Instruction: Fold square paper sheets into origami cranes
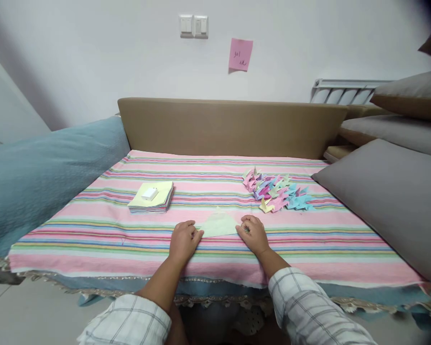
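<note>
A pale green sheet of paper, folded into a triangle-like shape, lies on the striped cloth in front of me. My left hand presses with curled fingers on its left corner. At the paper's right corner my right hand pinches the edge, fingers bent. A stack of coloured paper squares with a small white object on top sits to the left, behind my left hand. A heap of several folded paper cranes in pink, purple, blue and yellow lies behind my right hand.
The striped cloth covers a bed with a tan headboard. A teal blanket is bunched at the left. Grey cushions lean at the right. A pink sticky note and light switches are on the wall.
</note>
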Demonstrator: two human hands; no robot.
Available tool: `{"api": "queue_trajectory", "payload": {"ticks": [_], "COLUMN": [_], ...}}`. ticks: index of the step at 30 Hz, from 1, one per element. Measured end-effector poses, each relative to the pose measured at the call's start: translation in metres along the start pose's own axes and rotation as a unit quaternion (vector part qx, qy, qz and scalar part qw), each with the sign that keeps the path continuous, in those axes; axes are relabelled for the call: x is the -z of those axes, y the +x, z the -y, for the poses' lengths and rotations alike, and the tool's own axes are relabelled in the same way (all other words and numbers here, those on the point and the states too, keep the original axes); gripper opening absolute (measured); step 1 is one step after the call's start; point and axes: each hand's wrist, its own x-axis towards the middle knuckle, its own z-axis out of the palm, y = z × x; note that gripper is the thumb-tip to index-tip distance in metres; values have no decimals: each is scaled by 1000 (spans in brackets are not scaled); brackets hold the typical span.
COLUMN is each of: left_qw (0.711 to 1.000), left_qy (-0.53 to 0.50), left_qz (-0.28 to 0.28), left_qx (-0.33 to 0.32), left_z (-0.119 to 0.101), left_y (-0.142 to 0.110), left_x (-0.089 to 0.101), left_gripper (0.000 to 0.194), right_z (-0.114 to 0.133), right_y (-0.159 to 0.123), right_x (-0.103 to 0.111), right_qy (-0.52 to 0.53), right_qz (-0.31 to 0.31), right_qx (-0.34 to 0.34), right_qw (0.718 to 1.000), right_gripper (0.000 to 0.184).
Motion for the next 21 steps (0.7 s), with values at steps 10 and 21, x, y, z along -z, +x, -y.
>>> {"api": "queue_trajectory", "payload": {"ticks": [10,21], "left_qw": [1000,999], "left_qy": [-10,-23], "left_qz": [-24,-25], "left_qx": [-7,18], "left_z": [0,0], "left_y": [-1,0], "left_x": [-3,-1], "left_gripper": [24,8], "right_z": [-2,-1], "right_y": [1,3], "right_x": [-2,2], "right_qy": [5,20], "right_qz": [1,26], "right_qx": [14,37], "right_qw": [1000,999], "right_gripper": [22,15]}}
